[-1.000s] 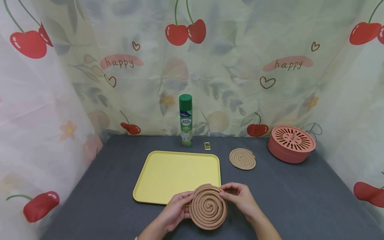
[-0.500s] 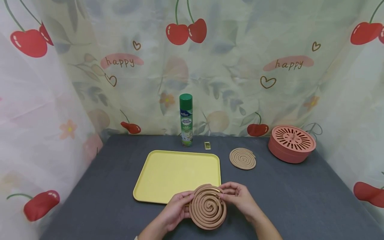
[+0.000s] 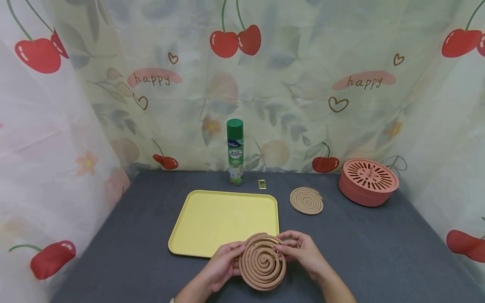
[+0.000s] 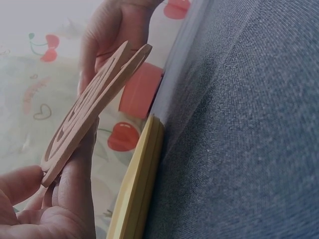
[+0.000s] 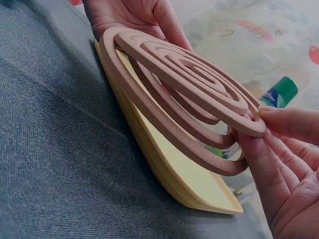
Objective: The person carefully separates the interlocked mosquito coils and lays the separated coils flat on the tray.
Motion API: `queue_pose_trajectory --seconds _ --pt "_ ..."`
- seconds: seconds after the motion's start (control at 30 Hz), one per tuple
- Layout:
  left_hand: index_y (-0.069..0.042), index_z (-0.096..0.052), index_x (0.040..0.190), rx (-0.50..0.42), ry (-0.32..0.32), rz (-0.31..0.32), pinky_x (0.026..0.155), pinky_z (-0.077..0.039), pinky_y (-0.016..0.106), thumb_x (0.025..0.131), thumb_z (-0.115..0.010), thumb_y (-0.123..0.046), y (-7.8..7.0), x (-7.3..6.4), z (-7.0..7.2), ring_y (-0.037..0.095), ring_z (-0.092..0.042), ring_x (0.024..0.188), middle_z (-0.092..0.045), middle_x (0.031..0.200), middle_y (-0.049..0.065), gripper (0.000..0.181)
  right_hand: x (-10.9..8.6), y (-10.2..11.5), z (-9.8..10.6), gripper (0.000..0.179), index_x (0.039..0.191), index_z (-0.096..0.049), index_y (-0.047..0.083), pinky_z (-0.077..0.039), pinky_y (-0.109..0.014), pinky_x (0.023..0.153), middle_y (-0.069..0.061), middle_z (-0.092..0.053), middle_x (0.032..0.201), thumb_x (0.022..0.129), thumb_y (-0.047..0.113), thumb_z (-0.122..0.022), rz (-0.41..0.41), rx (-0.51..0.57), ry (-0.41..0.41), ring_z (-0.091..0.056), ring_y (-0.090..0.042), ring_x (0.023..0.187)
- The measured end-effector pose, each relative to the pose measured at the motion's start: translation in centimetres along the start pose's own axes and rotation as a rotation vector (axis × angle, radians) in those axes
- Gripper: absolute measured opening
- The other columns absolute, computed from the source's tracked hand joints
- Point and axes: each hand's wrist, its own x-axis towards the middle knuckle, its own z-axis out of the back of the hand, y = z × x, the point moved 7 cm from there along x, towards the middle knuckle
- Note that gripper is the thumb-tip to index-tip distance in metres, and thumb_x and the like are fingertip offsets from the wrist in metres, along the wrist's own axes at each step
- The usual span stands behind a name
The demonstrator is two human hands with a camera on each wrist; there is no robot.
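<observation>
Over the tray's near right corner, both hands hold a pair of brown mosquito coils (image 3: 262,269), nested into each other. My left hand (image 3: 224,266) grips the left rim between thumb and fingers. At the upper right rim, my right hand (image 3: 303,252) pinches the end of one coil. In the right wrist view, the upper coil (image 5: 194,94) stands apart from the lower coil (image 5: 149,107) on the right hand's side, with gaps between their turns. The left wrist view shows the pair edge-on and tilted, splitting into two layers at the far end.
A yellow tray (image 3: 223,219) lies behind the hands. Behind it stand a green spray can (image 3: 235,155) and a small gold packet (image 3: 262,184). Another mosquito coil (image 3: 307,201) lies flat right of the tray, near a pink round slotted box (image 3: 369,182).
Gaps between the coils' turns have widened slightly near my right hand over the last second. Both hands stay in nearly the same place; nothing else has moved.
</observation>
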Motion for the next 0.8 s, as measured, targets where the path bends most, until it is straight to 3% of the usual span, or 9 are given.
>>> queue_pose_trajectory --seconds 0.47,0.8 --pt "0.006 -0.042 0.135 0.002 -0.01 0.002 0.076 -0.057 0.029 0.098 -0.046 -0.026 -0.15 -0.13 0.05 0.013 -0.067 0.093 -0.065 0.116 0.015 0.049 0.03 -0.03 -0.37 0.037 0.112 -0.051 -0.01 -0.057 -0.025 0.065 0.002 -0.071 0.084 0.084 0.009 -0.067 0.022 0.062 0.02 -0.067 -0.007 0.07" --pt "0.007 -0.042 0.134 -0.012 -0.014 0.003 0.074 -0.056 0.027 0.098 -0.044 -0.024 -0.25 -0.13 0.13 0.012 -0.067 0.091 -0.067 0.112 0.012 0.048 0.21 -0.18 -0.45 0.027 0.108 -0.055 -0.003 -0.057 -0.025 0.065 0.002 -0.071 0.085 0.085 0.006 -0.066 0.029 0.12 0.031 -0.067 -0.007 0.07"
